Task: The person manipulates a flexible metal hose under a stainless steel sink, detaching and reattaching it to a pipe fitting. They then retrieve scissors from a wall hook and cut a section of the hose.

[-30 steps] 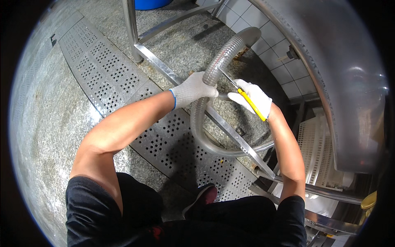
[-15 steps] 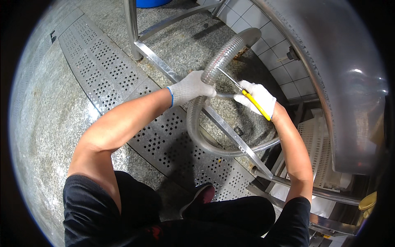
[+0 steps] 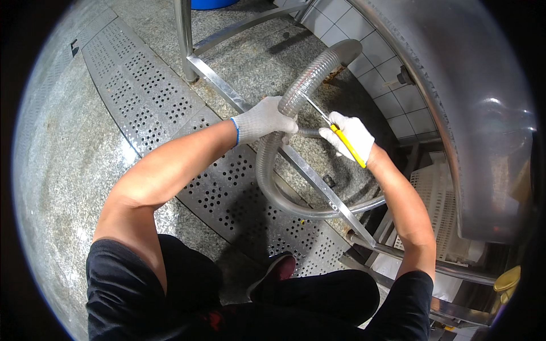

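Observation:
A clear ribbed hose (image 3: 318,69) curves from the drum area down over a metal crossbar. My left hand (image 3: 264,118), in a white knit glove with a blue cuff edge, is closed around the hose. In my right hand (image 3: 350,136), gloved in white as well, is a slim yellow-handled tool (image 3: 348,145) with a thin metal shaft or blade. Its tip reaches the side of the hose just above my left hand; whether it has gone in cannot be made out. A thinner grey ribbed tube (image 3: 309,132) runs between my two hands.
The metal frame's crossbar (image 3: 307,170) slants under the hose. A large steel vessel (image 3: 483,113) bulges in from the right. Perforated drain covers (image 3: 148,79) cross the stone floor. A white slatted crate (image 3: 435,199) stands low at right; a blue tub (image 3: 213,3) is at the top.
My right hand has shifted slightly left with the yellow-handled tool, whose tip stays at the hose. My left hand keeps its grip in nearly the same place.

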Motion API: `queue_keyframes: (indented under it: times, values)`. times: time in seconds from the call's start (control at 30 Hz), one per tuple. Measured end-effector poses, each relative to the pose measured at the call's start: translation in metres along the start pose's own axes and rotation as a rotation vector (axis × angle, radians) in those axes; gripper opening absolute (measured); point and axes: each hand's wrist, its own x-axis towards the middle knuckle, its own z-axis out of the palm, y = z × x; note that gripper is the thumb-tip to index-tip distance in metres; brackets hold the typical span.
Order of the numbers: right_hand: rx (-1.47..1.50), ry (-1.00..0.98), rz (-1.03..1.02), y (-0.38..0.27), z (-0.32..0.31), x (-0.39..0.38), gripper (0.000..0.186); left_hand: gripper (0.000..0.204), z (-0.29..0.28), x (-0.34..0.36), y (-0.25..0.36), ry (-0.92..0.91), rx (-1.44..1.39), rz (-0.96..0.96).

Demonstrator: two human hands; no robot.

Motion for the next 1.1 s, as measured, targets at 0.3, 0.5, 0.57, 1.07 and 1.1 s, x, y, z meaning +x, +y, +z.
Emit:
queue_keyframes:
  times: [0.3,0.5,0.57,1.07,1.1]
  values:
    - [-0.233,0.262,-0.461,0.048,0.006,0.025,0.034,0.017,-0.003,-0.001,0.012,-0.078,0.002,0.029]
    - [0.256,0.105,-0.383,0.043,0.022,0.036,0.04,0.017,-0.012,-0.002,0.007,-0.118,-0.077,-0.01]
    - [0.136,0.164,-0.448,0.039,0.024,0.035,0.039,0.017,-0.009,-0.005,0.009,-0.105,-0.048,-0.02]
    - [-0.273,0.373,-0.349,0.036,0.027,0.038,0.032,0.017,-0.009,-0.006,0.013,-0.168,-0.042,0.018]
    - [-0.278,0.394,-0.339,0.038,0.028,0.038,0.033,0.017,-0.008,-0.005,0.013,-0.174,-0.062,0.016]
